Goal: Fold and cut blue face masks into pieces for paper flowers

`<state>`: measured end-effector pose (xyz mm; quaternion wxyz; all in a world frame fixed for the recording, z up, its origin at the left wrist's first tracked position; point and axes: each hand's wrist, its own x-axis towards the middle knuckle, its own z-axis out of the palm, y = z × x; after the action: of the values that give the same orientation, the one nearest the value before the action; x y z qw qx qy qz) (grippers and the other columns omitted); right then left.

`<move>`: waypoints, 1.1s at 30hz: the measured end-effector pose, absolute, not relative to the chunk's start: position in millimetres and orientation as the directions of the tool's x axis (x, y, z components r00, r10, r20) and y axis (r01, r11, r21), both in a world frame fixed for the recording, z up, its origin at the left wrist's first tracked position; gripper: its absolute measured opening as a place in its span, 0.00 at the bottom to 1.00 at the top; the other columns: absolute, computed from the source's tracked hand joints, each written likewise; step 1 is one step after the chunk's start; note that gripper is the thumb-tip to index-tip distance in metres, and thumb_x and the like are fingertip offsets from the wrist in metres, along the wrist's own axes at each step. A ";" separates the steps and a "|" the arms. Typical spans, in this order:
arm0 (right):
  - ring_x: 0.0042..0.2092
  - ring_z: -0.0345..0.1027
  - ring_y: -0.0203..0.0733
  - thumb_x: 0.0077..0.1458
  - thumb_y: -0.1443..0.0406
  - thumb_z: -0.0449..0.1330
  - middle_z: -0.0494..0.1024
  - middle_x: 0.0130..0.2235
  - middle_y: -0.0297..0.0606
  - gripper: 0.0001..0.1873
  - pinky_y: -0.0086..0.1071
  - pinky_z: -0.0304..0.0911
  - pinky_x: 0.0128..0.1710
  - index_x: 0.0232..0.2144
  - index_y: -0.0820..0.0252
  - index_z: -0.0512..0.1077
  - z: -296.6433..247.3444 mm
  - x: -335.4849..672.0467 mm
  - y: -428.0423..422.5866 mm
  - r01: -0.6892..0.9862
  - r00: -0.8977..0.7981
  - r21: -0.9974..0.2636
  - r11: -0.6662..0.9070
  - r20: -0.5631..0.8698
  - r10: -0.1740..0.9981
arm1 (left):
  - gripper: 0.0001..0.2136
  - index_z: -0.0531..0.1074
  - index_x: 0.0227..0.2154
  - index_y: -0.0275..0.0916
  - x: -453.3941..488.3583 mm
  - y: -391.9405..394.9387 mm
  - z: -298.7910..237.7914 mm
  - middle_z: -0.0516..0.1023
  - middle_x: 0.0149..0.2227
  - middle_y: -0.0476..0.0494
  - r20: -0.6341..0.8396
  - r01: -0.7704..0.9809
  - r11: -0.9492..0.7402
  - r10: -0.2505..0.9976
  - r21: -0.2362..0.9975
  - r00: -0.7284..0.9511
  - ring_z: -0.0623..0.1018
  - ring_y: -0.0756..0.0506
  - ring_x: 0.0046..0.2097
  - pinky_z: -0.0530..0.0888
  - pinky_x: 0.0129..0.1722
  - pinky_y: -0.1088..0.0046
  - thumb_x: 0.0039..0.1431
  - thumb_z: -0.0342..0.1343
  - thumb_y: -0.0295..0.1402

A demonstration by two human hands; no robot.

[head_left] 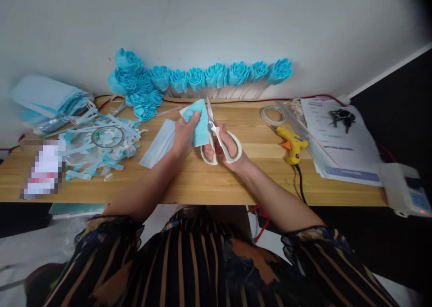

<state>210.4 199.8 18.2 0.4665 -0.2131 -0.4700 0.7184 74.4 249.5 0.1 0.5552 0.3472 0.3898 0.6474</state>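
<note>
Pinched between the thumb and fingers of my left hand (pixel 184 133) is a folded piece of bright blue face-mask fabric (pixel 201 129). My right hand (pixel 224 147) grips a pair of scissors (pixel 232 153) by its white handles. The scissor blades point away from me, along the right edge of the fabric, and look slightly parted. Whether they touch the fabric I cannot tell. A pale blue face mask (pixel 158 145) lies flat on the table, partly beneath my left hand.
Blue fabric flowers (pixel 216 75) line the wall. Cut strips (pixel 118 156) and a tape roll (pixel 107 137) lie left, near stacked masks (pixel 50 100). At right are a yellow glue gun (pixel 292 143), another tape roll (pixel 273 115), papers (pixel 332 149), keys (pixel 342 116) and a white device (pixel 401 187).
</note>
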 end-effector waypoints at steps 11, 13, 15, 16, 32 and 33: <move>0.20 0.57 0.33 0.58 0.37 0.63 0.70 0.23 0.25 0.41 0.29 0.57 0.16 0.61 0.55 0.65 20.0 205.2 195.7 -0.524 -0.389 -0.845 -0.111 0.120 0.913 | 0.22 0.74 0.33 0.39 77.6 247.6 1.3 0.80 0.27 0.50 -0.017 -0.485 -0.053 0.990 0.873 -0.140 0.80 0.48 0.29 0.77 0.30 0.75 0.48 0.75 0.50; 0.20 0.55 0.32 0.57 0.37 0.64 0.70 0.24 0.25 0.41 0.28 0.57 0.16 0.61 0.56 0.65 20.7 204.0 194.5 -0.539 -0.381 -0.833 -0.124 0.110 0.918 | 0.23 0.74 0.33 0.39 78.4 247.5 2.1 0.81 0.28 0.50 -0.009 -0.501 -0.072 0.987 0.862 -0.158 0.80 0.49 0.28 0.78 0.31 0.75 0.46 0.75 0.50; 0.20 0.54 0.31 0.56 0.37 0.64 0.69 0.23 0.25 0.41 0.28 0.56 0.16 0.60 0.56 0.65 21.0 203.2 193.7 -0.543 -0.377 -0.828 -0.135 0.097 0.921 | 0.23 0.74 0.33 0.38 78.9 247.2 2.9 0.81 0.29 0.49 -0.004 -0.506 -0.085 0.985 0.858 -0.173 0.80 0.49 0.29 0.78 0.32 0.74 0.46 0.76 0.49; 0.20 0.54 0.31 0.55 0.37 0.65 0.69 0.23 0.24 0.42 0.28 0.55 0.16 0.61 0.55 0.65 21.0 202.9 193.6 -0.542 -0.375 -0.829 -0.140 0.089 0.923 | 0.23 0.74 0.34 0.38 79.0 247.1 3.2 0.81 0.29 0.49 -0.007 -0.505 -0.084 0.984 0.859 -0.176 0.81 0.48 0.30 0.78 0.33 0.73 0.46 0.76 0.49; 0.18 0.53 0.29 0.51 0.36 0.68 0.69 0.22 0.22 0.46 0.27 0.48 0.13 0.61 0.55 0.64 14.7 201.2 196.6 -0.556 -0.365 -0.818 -0.148 0.080 0.928 | 0.22 0.74 0.34 0.38 77.2 247.9 3.8 0.81 0.30 0.49 -0.020 -0.500 -0.066 0.986 0.864 -0.164 0.81 0.48 0.32 0.77 0.34 0.74 0.48 0.75 0.48; 0.18 0.53 0.29 0.51 0.37 0.68 0.69 0.22 0.22 0.46 0.27 0.48 0.13 0.61 0.55 0.63 14.5 201.2 196.7 -0.556 -0.366 -0.818 -0.149 0.079 0.927 | 0.22 0.74 0.35 0.38 77.0 248.1 3.3 0.81 0.30 0.49 -0.012 -0.506 -0.073 0.987 0.859 -0.162 0.81 0.48 0.32 0.77 0.34 0.74 0.48 0.75 0.48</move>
<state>201.2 196.7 14.5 0.5135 -0.2311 -0.4021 0.7220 77.0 248.1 3.3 0.5648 0.3160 0.3802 0.6607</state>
